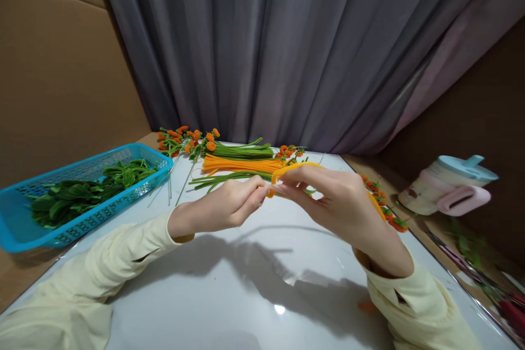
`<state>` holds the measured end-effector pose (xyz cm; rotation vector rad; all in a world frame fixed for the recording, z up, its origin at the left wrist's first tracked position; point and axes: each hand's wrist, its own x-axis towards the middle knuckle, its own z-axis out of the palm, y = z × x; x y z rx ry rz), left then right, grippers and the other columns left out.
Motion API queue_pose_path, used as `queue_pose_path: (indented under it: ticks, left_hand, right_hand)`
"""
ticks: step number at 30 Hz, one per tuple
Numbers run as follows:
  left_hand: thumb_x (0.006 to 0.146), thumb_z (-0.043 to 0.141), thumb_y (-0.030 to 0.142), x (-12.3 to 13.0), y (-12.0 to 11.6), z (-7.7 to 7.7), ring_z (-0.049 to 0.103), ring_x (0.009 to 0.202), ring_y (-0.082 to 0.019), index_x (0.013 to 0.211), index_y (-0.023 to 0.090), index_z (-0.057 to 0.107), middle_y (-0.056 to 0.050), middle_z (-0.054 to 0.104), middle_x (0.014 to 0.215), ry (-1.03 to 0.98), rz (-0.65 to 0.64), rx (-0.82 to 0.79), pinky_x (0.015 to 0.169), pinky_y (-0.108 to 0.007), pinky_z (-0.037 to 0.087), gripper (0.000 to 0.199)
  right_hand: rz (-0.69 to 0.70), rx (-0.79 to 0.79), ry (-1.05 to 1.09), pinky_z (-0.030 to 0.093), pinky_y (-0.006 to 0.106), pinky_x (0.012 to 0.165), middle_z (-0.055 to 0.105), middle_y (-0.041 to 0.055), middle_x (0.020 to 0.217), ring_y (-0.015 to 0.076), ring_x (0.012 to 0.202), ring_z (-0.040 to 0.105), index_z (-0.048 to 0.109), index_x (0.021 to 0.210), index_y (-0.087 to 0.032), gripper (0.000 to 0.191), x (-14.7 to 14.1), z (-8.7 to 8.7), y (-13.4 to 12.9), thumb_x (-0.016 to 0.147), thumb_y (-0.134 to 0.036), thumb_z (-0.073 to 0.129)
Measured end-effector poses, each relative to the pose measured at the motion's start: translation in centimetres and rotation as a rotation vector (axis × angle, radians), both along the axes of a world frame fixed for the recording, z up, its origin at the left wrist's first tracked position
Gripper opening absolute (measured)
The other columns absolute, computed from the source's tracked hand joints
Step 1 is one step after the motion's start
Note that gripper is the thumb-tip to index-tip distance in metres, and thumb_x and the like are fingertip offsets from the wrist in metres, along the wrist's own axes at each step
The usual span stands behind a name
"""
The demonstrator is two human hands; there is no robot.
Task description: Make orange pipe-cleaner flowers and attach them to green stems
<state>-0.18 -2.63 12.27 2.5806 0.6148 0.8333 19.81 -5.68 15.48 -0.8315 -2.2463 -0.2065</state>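
Note:
An orange pipe cleaner (277,173) is bent into a small curve between my hands, above the white table. My left hand (229,202) is closed, with thumb and forefinger pinching its short end. My right hand (328,197) also pinches it, fingertips almost touching those of the left; the long part passes behind this hand and shows again near the wrist. Just beyond lie a bundle of orange pipe cleaners (241,163) and bundles of green pipe cleaners (241,151).
A blue basket (69,238) with green fuzzy leaves (77,197) stands at left. Orange flowers on stems (197,139) lie at the back, others (396,221) at right. A lidded cup (443,186) and scissors (463,262) are beyond the table's right edge. A grey curtain (262,49) hangs behind.

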Motion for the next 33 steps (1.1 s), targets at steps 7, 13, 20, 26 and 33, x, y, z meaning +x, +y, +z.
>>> queue_pose_path:
  ticks: [7, 13, 20, 26, 33]
  left_hand:
    - [0.095, 0.025, 0.025, -0.4, 0.2, 0.5, 0.043, 0.043, -0.008, 0.073, 0.018, 0.038, 0.006, 0.047, 0.049, 0.081, -0.139, -0.07, 0.054, -0.02, 0.037, 0.027]
    - [0.097, 0.023, 0.027, -0.8, -0.1, 0.6, 0.046, 0.044, -0.006, 0.075, 0.018, 0.038, 0.006, 0.048, 0.048, 0.108, -0.28, -0.238, 0.056, -0.018, 0.04, 0.029]
    - [0.096, 0.026, 0.036, -0.9, -0.4, 0.7, 0.044, 0.037, -0.007, 0.072, 0.018, 0.037, 0.007, 0.04, 0.047, 0.021, -0.304, -0.559, 0.04, -0.018, 0.036, 0.033]
    - [0.097, 0.025, 0.037, -1.0, -0.1, 0.7, 0.045, 0.038, -0.007, 0.07, 0.018, 0.036, 0.006, 0.039, 0.05, -0.031, -0.286, -0.607, 0.04, -0.019, 0.036, 0.034]
    - [0.097, 0.02, 0.027, -1.1, -0.3, 1.3, 0.047, 0.044, -0.007, 0.073, 0.019, 0.036, 0.005, 0.046, 0.048, 0.061, -0.296, -0.263, 0.053, -0.019, 0.04, 0.031]
  right_hand:
    - [0.172, -0.105, -0.181, 0.048, 0.033, 0.083, 0.063, 0.0097, 0.105, 0.0194, 0.098, 0.058, 0.056, 0.108, -0.019, 0.021, 1.3, 0.8, 0.9, 0.089, -0.027, 0.053]
    - [0.329, -0.272, -0.136, 0.045, 0.018, 0.064, 0.065, 0.0017, 0.079, 0.0093, 0.07, 0.06, 0.059, 0.091, -0.015, 0.007, 1.1, 0.6, 1.5, 0.088, -0.019, 0.055]
    - [0.294, -0.09, -0.18, 0.039, 0.019, 0.061, 0.061, 0.0028, 0.076, 0.0084, 0.068, 0.056, 0.059, 0.089, -0.016, 0.018, 0.9, -0.3, 1.1, 0.094, -0.024, 0.044]
    - [0.16, 0.096, -0.265, 0.029, 0.021, 0.052, 0.052, 0.0, 0.065, 0.007, 0.055, 0.044, 0.057, 0.081, -0.016, 0.023, 0.9, -0.8, 1.0, 0.095, -0.025, 0.041]
    - [0.35, -0.07, -0.139, 0.033, 0.018, 0.053, 0.052, -0.0006, 0.062, 0.0062, 0.054, 0.044, 0.054, 0.075, -0.014, 0.02, 0.7, -0.8, 1.4, 0.092, -0.021, 0.046]
